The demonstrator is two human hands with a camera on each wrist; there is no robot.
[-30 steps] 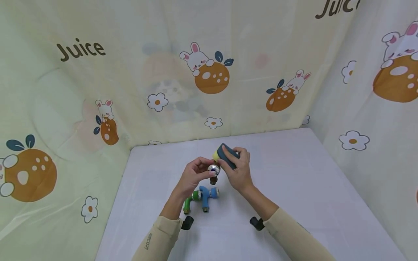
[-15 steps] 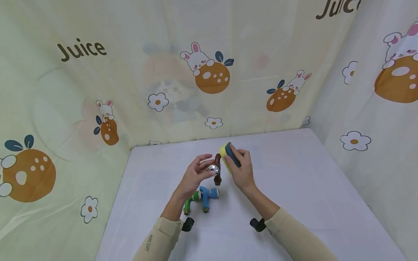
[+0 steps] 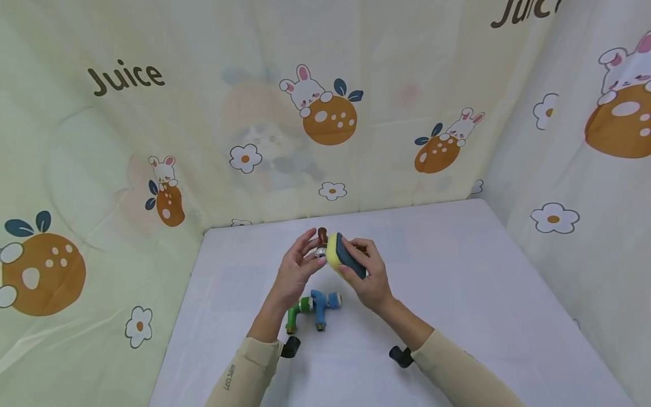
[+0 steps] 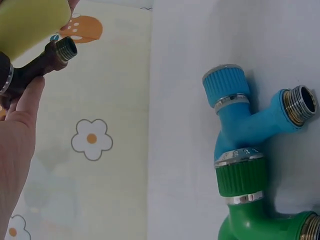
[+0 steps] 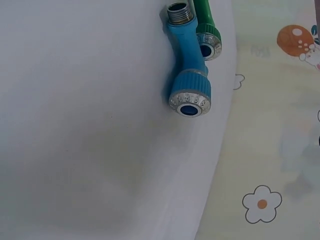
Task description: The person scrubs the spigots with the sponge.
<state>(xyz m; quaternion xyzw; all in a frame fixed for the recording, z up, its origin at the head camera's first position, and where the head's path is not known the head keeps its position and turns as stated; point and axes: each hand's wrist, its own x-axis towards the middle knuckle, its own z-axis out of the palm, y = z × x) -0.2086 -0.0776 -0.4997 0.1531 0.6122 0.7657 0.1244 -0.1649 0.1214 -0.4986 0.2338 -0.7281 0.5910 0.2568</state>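
My left hand holds a brown faucet tap by its silver-ended knob, raised above the table. My right hand grips a sponge with a yellow face and a dark blue-green scouring layer. Its yellow side lies against the tap and hides much of it from the head view. In the left wrist view the tap's threaded end sticks out below the yellow sponge, with my thumb along the body. The right wrist view shows neither the right hand nor the sponge.
A blue tap and a green tap lie touching on the white table, nearer me than my hands. Black wrist-camera mounts hang below both sleeves. A printed curtain stands behind the table.
The brown tap has moved slightly up and left and tilted. The sponge, at its upper part and then its right side earlier, now covers its middle. Blue and green taps have stayed put.
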